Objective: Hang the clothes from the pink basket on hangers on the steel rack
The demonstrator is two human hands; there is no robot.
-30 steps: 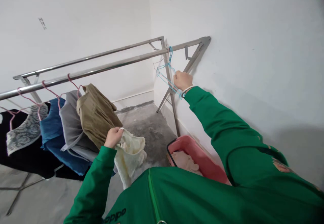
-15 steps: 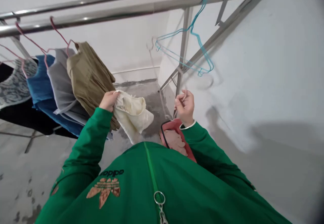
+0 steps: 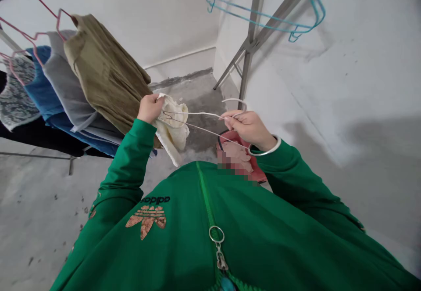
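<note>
Step in hand: a person in a green track jacket (image 3: 210, 220) brings a thin white wire hanger (image 3: 197, 113) to a crumpled cream knitted garment (image 3: 173, 128), held at about 12 o'clock from the chest. The left hand (image 3: 150, 109) pinches the garment's upper edge, its fingers closed on the fabric. The right hand (image 3: 246, 126) is at about 1 o'clock, its fingers curled around the wire near the hook, which curves up just beyond them. The hanger's far corner touches the upper fold of the garment; whether it has entered the neck opening cannot be determined. In this position, the next move calls for the wire to be seated within the fabric without snagging the knit. Clearance: an olive garment (image 3: 103, 71) hangs just beside the left hand at 11 o'clock, ahead of a grey garment (image 3: 66, 69) and a blue garment (image 3: 41, 80), all on pink wire hangers (image 3: 61, 19). A red plastic basket (image 3: 259, 174) sits beneath the right forearm at 1 o'clock. Open room lies over the concrete floor (image 3: 200, 106) ahead, below a teal wire hanger (image 3: 230, 9) hanging at 1 o'clock.
</note>
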